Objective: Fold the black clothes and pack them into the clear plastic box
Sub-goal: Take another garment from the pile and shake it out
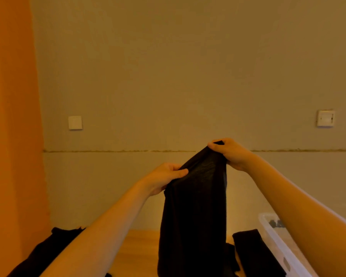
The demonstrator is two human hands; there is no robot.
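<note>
We lift a black garment (pixel 194 206) above the worktop (pixel 140 248), left hand (pixel 164 176) and right hand (pixel 231 153) each pinching its top edge, probably to straighten it; the clear box (pixel 284 250) waits right.

A plain beige wall (pixel 188 66) fills most of the view under warm, yellowish light. A thin horizontal seam (pixel 118 151) runs across it. Two white switch plates are mounted on it, one at the left (pixel 75 122) and one at the right (pixel 325 118). An orange curtain (pixel 12 116) hangs along the left edge. Below, a light wooden tabletop (pixel 140 250) shows.
</note>
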